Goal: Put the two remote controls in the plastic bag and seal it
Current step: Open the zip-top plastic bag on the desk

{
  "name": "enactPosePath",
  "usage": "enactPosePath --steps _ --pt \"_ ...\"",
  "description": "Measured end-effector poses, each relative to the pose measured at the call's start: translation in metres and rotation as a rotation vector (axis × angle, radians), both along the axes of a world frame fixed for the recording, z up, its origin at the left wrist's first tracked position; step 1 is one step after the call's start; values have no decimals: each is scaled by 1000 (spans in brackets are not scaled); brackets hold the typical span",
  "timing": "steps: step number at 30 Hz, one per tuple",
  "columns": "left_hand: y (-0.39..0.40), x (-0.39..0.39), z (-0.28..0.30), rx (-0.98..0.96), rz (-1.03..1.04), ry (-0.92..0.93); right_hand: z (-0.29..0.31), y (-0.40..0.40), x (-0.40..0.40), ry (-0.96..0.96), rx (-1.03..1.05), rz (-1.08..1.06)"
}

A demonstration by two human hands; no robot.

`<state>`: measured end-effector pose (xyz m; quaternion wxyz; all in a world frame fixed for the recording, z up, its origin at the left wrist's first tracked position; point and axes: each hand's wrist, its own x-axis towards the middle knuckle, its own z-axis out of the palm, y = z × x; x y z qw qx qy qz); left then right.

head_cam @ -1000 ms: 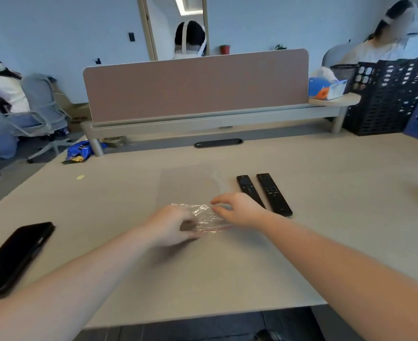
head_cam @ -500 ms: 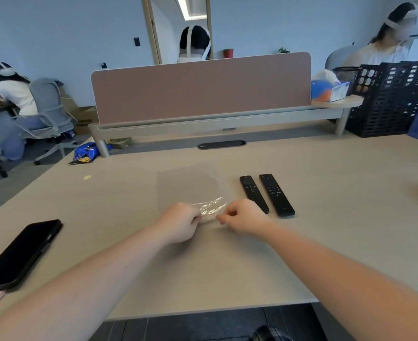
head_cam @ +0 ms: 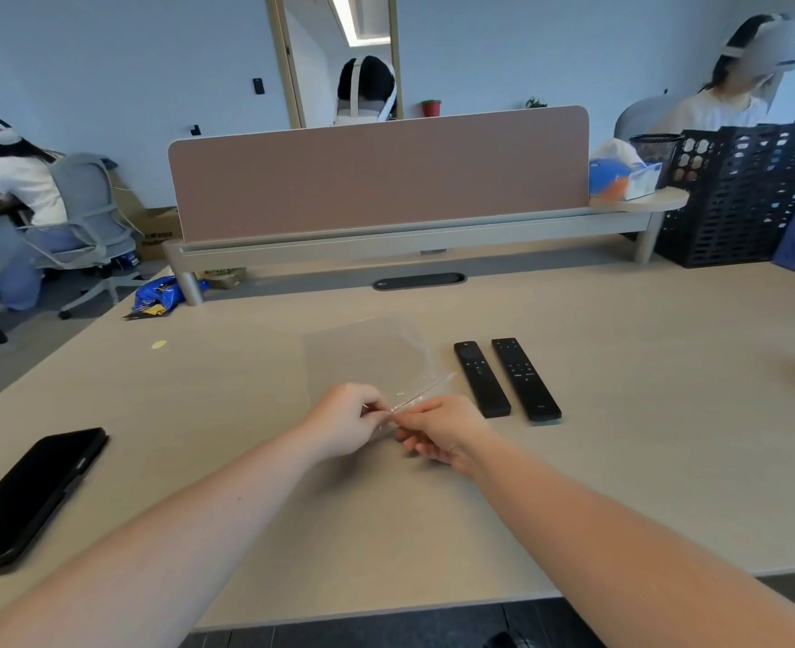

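Note:
A clear plastic bag (head_cam: 367, 355) lies flat on the pale desk, its near edge lifted off the surface. My left hand (head_cam: 346, 425) and my right hand (head_cam: 442, 434) both pinch that near edge between thumb and fingers, almost touching each other. Two black remote controls lie side by side just right of the bag: the shorter one (head_cam: 481, 378) nearer the bag, the longer one (head_cam: 525, 378) to its right. Both remotes lie untouched on the desk, outside the bag.
A black phone (head_cam: 26, 495) lies at the desk's left front edge. A pink divider panel (head_cam: 379, 173) runs across the back. Black crates (head_cam: 741, 194) stand at the back right. People sit at the far left and far right.
Both hands have drawn together and lifted the bag's near edge off the desk, pinching it. The remotes have not moved.

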<state>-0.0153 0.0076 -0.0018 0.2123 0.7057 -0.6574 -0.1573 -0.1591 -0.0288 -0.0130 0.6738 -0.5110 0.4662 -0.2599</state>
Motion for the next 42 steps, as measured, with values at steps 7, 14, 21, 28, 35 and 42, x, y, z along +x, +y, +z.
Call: enactPosePath --steps 7,14,21,28,35,42 --pt "-1 2 -1 -19 64 31 0 -3 2 124 -34 -20" --pt "-2 -10 -8 -51 -47 92 0 -9 9 202 -52 -18" --pt "-5 0 1 -216 57 11 -5 -12 10 207 -57 -67" --pt "-14 34 27 -441 354 61 0 -10 8 216 -15 -49" --pt "-18 41 38 -531 428 114 0 -12 7 309 -48 19" --pt "-14 15 31 -413 -64 -174 -12 -15 14 344 -246 -85"
